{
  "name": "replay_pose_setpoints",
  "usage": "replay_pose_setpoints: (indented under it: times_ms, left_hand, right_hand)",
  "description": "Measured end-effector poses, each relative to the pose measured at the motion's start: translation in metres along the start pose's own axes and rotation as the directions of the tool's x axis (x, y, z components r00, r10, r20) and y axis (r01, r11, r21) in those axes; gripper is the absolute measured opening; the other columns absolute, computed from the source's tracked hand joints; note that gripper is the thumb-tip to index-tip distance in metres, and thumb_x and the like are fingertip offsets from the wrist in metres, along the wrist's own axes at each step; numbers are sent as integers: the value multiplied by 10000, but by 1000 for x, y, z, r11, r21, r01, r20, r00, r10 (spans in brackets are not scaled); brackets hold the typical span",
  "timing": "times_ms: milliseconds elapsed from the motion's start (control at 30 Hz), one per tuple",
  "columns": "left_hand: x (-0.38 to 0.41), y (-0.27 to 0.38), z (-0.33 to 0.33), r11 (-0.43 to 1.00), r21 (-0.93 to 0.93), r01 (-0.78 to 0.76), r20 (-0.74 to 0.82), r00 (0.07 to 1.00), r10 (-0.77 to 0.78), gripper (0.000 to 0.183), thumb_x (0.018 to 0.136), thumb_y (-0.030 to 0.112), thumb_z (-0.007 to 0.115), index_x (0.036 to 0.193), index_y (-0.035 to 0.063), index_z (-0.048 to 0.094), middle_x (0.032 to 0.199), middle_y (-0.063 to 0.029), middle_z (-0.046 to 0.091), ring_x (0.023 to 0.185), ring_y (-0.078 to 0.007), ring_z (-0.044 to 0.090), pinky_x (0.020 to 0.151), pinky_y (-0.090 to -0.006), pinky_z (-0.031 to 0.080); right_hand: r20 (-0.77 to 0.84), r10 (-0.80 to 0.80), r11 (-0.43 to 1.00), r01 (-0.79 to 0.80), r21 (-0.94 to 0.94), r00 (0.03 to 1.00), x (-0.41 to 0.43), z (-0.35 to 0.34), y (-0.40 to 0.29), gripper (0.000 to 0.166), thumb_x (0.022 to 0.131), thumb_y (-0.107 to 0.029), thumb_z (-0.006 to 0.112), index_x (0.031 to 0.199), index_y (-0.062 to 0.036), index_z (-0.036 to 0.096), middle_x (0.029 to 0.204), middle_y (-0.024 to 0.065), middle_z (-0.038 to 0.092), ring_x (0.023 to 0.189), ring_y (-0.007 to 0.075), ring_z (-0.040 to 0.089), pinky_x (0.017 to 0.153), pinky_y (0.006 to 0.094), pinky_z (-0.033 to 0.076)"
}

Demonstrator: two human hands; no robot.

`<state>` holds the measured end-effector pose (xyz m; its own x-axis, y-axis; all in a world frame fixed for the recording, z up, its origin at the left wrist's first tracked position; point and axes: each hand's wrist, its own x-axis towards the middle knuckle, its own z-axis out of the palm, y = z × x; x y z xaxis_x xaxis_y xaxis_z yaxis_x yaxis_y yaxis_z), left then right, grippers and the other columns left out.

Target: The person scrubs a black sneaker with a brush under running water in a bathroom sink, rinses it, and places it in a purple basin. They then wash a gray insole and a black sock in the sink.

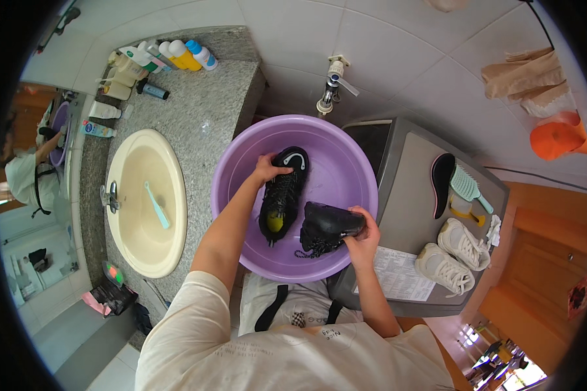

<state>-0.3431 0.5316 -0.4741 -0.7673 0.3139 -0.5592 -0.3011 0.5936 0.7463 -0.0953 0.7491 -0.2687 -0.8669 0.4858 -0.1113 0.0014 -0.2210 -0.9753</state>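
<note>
A black lace-up sneaker (282,193) with a yellow insole lies sole-down inside the purple plastic basin (293,279). Its toe end is gripped by my left hand (270,169), thumb across the top and fingers along the side. My right hand (364,236) holds a second black sneaker (333,222), tipped on its side near the basin's right wall. Cord laces hang from this one, and its surface looks shiny and wet. Part of its far end is hidden by my fingers.
Above the basin a wall tap (328,93) juts out. To the left, an oval sink (127,161) holds a mint-coloured brush (157,207), and bottles (176,54) line the granite counter. White sneakers (450,264), a hairbrush (467,185) and a printed sheet (401,273) lie on the grey lid (411,195).
</note>
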Motion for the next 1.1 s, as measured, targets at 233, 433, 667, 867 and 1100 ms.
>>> replay_pose_setpoints:
  times_ms: [233,433,667,867,1100]
  left_hand:
    - [-89,72,-14,917,-254,-308,12,947,321,553,638,81,861,1121,26,598,1104,-103,616,1028,-226,600,936,-330,459]
    - [-183,155,-48,852,-270,-448,-59,891,450,475,631,-26,801,1050,33,585,1059,-84,653,1013,-197,612,942,-329,454]
    - [-205,184,-64,808,-238,-539,-156,842,516,451,597,-88,731,1008,31,589,1080,-98,650,1040,-221,609,959,-334,444]
    - [-216,196,-68,786,-223,-576,-162,817,553,421,612,-100,705,993,34,586,1084,-104,647,1054,-224,605,970,-338,438]
    - [-223,206,-68,730,-223,-646,-165,763,624,414,620,-91,715,990,39,582,1084,-104,649,1062,-239,600,988,-358,430]
  right_hand:
    - [-32,-48,997,46,-64,998,11,-14,-4,513,653,80,758,1133,22,585,1146,101,586,1077,189,564,973,313,428]
    - [-108,-25,1000,24,-14,994,13,-21,-15,449,695,12,747,1117,17,595,1087,106,625,1055,199,588,973,328,429]
    - [-48,-75,997,74,-32,996,17,-24,-23,461,712,-47,767,1125,27,577,1111,116,607,1073,222,584,1005,370,418]
    - [-7,-104,994,104,-22,994,20,-27,-25,481,739,-111,789,1137,28,558,1138,122,579,1098,240,574,1052,420,397]
    - [9,-159,987,159,22,987,27,-24,-34,457,696,-21,777,1109,12,585,1133,109,595,1120,228,570,1041,377,396]
